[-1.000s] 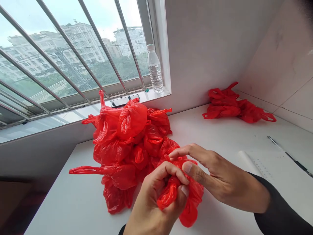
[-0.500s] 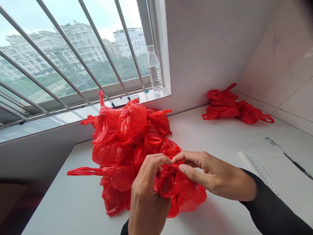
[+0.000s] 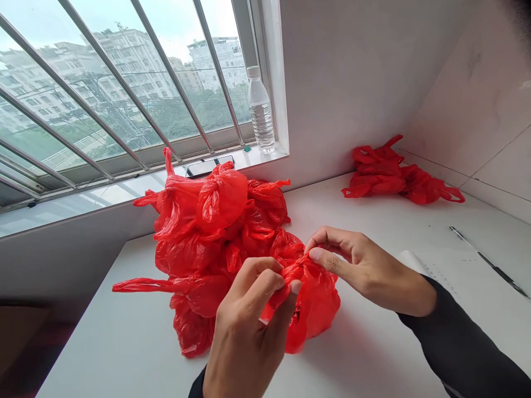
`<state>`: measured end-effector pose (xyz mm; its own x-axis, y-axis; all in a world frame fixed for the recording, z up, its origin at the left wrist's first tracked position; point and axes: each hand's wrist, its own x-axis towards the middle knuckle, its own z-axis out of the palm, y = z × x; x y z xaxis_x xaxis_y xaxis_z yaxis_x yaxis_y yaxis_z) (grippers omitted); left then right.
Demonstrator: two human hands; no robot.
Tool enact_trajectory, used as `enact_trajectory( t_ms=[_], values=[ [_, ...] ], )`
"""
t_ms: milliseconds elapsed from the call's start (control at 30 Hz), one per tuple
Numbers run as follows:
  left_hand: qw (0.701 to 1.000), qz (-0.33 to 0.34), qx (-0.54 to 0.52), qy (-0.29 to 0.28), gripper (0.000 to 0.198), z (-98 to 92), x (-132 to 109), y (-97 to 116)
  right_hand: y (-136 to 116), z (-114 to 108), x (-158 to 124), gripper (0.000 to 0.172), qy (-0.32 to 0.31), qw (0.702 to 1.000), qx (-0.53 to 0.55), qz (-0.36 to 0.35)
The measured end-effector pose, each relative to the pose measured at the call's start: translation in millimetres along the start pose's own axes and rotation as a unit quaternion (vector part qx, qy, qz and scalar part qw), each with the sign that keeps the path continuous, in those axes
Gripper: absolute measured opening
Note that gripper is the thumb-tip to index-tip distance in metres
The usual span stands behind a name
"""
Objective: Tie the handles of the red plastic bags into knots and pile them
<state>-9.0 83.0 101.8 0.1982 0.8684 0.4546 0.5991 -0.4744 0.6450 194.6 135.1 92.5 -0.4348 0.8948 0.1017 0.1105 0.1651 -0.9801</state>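
Observation:
A red plastic bag (image 3: 317, 304) with some dark print hangs from both hands at the near right side of a heap of knotted red bags (image 3: 224, 204). My left hand (image 3: 253, 318) pinches the twisted top of the bag between thumb and fingers. On the right of the same twisted part, my right hand (image 3: 360, 265) holds the plastic between thumb and index finger. Several bags in the heap have their handles sticking out, one toward the left.
The heap stands on a white table (image 3: 103, 331) below a barred window. More red bags (image 3: 381, 177) lie at the back right. A pen (image 3: 489, 262) and paper (image 3: 440, 276) are at the right. A water bottle (image 3: 261, 113) and a phone (image 3: 207, 166) rest on the sill.
My right hand has moved up and slightly away from my left. The open loop at the top of the bag is now drawn into a twist, and my left thumb has come up against it.

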Motion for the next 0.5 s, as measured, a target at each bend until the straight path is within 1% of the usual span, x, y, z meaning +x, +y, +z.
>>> enact_trajectory(
  t_ms=[100,133,200,267,400,500],
  values=[
    [0.999,0.006,0.045,-0.010,0.023,-5.9,-0.7,0.7,9.0,-9.2,6.1,0.019,0.019,1.000,0.017,0.009],
    [0.998,0.006,0.060,-0.023,0.023,-8.3,-1.1,0.8,13.0,-12.5,8.7,0.021,0.022,0.999,0.019,0.013],
    [0.993,0.011,0.088,-0.073,0.026,-13.1,-2.3,0.7,23.0,-18.7,14.5,0.023,0.030,0.999,0.015,0.019],
    [0.983,0.022,0.119,-0.137,0.027,-17.0,-4.0,0.8,35.5,-24.2,21.0,0.025,0.051,0.999,-0.006,0.017],
    [0.954,0.045,0.170,-0.243,0.024,-17.6,-7.6,3.6,65.5,-31.7,34.7,0.028,0.148,0.985,-0.084,0.010],
    [0.933,0.079,0.195,-0.294,0.024,-12.2,-8.6,5.9,84.2,-33.4,42.7,0.026,0.201,0.973,-0.113,0.018]
  ],
)
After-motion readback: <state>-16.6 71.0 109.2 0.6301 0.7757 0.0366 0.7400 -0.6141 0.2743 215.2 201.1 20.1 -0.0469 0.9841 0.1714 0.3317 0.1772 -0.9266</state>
